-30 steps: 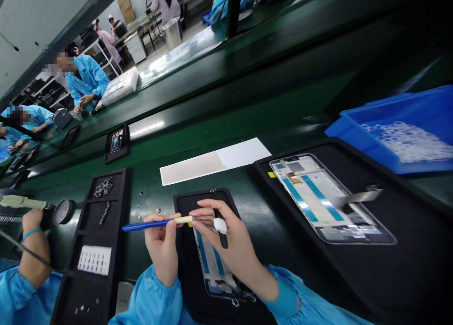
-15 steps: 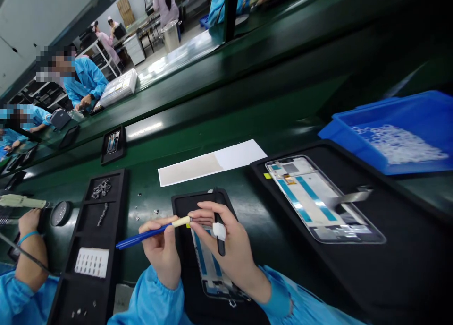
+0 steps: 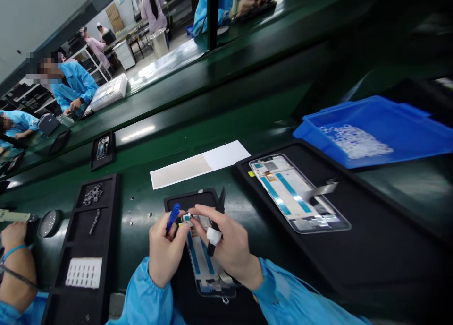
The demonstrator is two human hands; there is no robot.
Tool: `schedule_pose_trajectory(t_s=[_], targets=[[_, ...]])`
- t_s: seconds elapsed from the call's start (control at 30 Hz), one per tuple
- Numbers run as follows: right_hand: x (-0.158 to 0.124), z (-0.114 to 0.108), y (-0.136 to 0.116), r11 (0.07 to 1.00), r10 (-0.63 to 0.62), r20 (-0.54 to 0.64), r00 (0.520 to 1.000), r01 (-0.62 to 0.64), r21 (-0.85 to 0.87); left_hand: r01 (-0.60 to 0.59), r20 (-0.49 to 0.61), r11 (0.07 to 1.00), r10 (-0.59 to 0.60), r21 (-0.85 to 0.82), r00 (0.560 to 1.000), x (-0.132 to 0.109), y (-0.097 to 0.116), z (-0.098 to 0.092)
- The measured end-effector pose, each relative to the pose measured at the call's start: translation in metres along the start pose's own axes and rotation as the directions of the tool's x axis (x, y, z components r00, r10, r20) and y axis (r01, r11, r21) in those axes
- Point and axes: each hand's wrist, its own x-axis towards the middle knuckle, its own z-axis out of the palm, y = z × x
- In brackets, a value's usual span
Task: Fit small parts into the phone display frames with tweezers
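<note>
Gripping a blue pen (image 3: 173, 218) in its fingers, the left hand (image 3: 163, 254) seems to tuck it clear of the phone frame (image 3: 200, 256) below, flat on a black tray (image 3: 196, 310). The right hand (image 3: 231, 240) clasps a white-wrapped black tool (image 3: 213, 236) (palmed, presumably, for convenience); whether thumb and forefinger pinch anything is unclear. Across the green surface (image 3: 134, 249) sit a parts tray (image 3: 76, 303), paper strip (image 3: 200, 163) and blue bin (image 3: 406, 131); beyond, co-workers in blue (image 3: 71, 86), then pink (image 3: 152, 8), occupy the room (image 3: 141, 63).

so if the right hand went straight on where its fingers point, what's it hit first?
Most likely the left hand, whose fingers lie just ahead of the right hand; exact depth between them is unclear.
</note>
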Motion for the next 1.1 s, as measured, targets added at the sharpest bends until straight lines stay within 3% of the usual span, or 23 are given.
schedule_pose_trajectory(t_s=[0.17,0.27,0.33,0.4,0.5,0.6,0.7,0.87,1.0,1.1], targets=[[-0.004,0.001,0.006,0.999,-0.017,0.131,0.991,0.012,0.043,-0.041,0.086,0.994,0.033,0.104,0.996,0.007,0.001,0.003],[-0.005,0.000,0.010,1.000,0.012,0.178,0.984,-0.008,-0.027,-0.062,0.042,0.961,0.053,0.268,0.998,0.027,-0.005,-0.019],[-0.006,-0.001,0.014,0.997,0.029,0.184,0.983,-0.015,-0.080,-0.006,-0.038,0.859,0.029,0.512,0.999,0.050,-0.012,-0.045],[-0.007,-0.003,0.019,0.995,0.023,0.182,0.983,-0.004,-0.103,0.114,-0.114,0.608,-0.038,0.786,0.993,0.076,-0.022,-0.073],[-0.007,-0.005,0.026,0.994,0.008,0.186,0.983,0.012,-0.106,0.185,-0.147,0.443,-0.120,0.877,0.982,0.109,-0.041,-0.102],[-0.006,-0.006,0.030,0.994,0.059,0.199,0.978,-0.038,-0.104,0.194,-0.136,0.389,-0.172,0.901,0.976,0.124,-0.058,-0.108],[-0.005,-0.007,0.031,0.991,0.105,0.201,0.974,-0.086,-0.098,0.178,-0.115,0.365,-0.187,0.914,0.976,0.128,-0.065,-0.107],[-0.005,-0.009,0.029,0.989,0.133,0.209,0.969,-0.115,-0.096,0.148,-0.091,0.369,-0.165,0.917,0.982,0.124,-0.060,-0.116],[-0.007,-0.010,0.030,0.985,0.161,0.227,0.961,-0.142,-0.095,0.100,-0.053,0.402,-0.128,0.910,0.990,0.105,-0.051,-0.116],[-0.007,-0.009,0.031,0.988,0.144,0.220,0.965,-0.126,-0.094,0.016,0.056,0.457,-0.143,0.890,0.988,0.081,-0.048,-0.105]])
